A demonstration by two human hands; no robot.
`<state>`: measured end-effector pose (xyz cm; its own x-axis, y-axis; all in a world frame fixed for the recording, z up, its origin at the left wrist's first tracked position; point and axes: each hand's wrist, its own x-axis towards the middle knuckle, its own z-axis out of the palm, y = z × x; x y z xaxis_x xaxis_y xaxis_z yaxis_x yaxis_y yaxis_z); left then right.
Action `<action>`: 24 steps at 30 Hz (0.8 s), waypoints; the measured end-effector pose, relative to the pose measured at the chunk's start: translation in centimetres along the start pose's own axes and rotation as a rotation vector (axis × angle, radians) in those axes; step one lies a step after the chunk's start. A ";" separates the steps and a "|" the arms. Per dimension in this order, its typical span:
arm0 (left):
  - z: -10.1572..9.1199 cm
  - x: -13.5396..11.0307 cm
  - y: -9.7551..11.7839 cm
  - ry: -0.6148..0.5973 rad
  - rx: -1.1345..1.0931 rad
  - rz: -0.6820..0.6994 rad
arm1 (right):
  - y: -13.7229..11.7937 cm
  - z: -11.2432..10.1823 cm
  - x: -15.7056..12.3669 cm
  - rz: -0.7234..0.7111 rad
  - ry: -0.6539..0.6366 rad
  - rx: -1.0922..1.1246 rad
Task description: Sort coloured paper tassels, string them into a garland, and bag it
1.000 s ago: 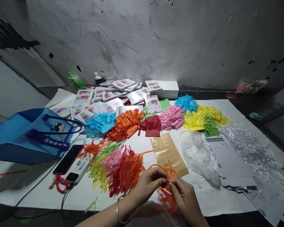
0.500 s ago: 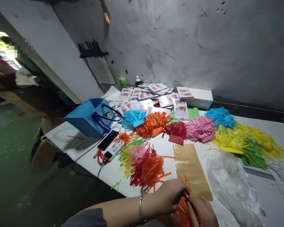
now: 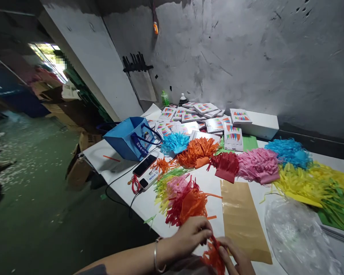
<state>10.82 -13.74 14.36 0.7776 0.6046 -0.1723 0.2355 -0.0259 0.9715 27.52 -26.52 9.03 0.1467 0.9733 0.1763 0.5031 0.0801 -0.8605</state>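
At the near table edge, an orange fringed paper tassel (image 3: 211,256) is between my hands. My left hand (image 3: 192,233), with a silver bangle at the wrist, pinches its upper end. My right hand (image 3: 235,255) grips the same end from the other side, and the strips hang below the fingers. Just beyond my left hand lies a pile of fringed tassels, with an orange one (image 3: 195,204) on top of a red one (image 3: 174,215), then pink (image 3: 177,187) and yellow-green ones. A brown paper sheet (image 3: 243,217) lies flat beyond my right hand.
Fringed bundles in blue (image 3: 176,143), orange (image 3: 197,151), red (image 3: 226,166), pink (image 3: 258,164) and yellow (image 3: 301,183) line the table. Behind them are printed packs (image 3: 233,136). A blue bag (image 3: 126,137), a phone (image 3: 145,165) and cables are left; a clear plastic bag (image 3: 298,233) is right.
The view has swung left, so the table's things appear further right. My hands still hold the orange tassel, its top now drawn into a narrower twist between my fingers.
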 end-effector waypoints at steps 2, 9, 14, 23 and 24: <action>-4.1 -0.5 1.3 0.061 -0.012 -0.034 | 0.2 -0.4 1.9 0.009 -0.030 0.020; -20.9 0.6 5.2 0.637 0.583 0.056 | -0.9 7.6 9.8 -0.124 -0.146 -0.308; -20.7 3.6 2.9 0.625 0.916 0.077 | -0.7 12.8 11.2 -0.167 -0.209 -0.633; -5.0 4.3 -4.6 -0.232 1.177 0.625 | 4.3 2.9 4.2 -0.441 -0.147 -0.665; -3.8 4.4 -4.9 -0.205 1.181 0.653 | 4.6 1.9 3.5 -0.445 -0.076 -0.693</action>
<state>10.93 -7.95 9.47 0.9857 0.0948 0.1394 0.0679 -0.9801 0.1863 28.74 -22.35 4.84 -0.2358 0.8957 0.3771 0.9153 0.3351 -0.2236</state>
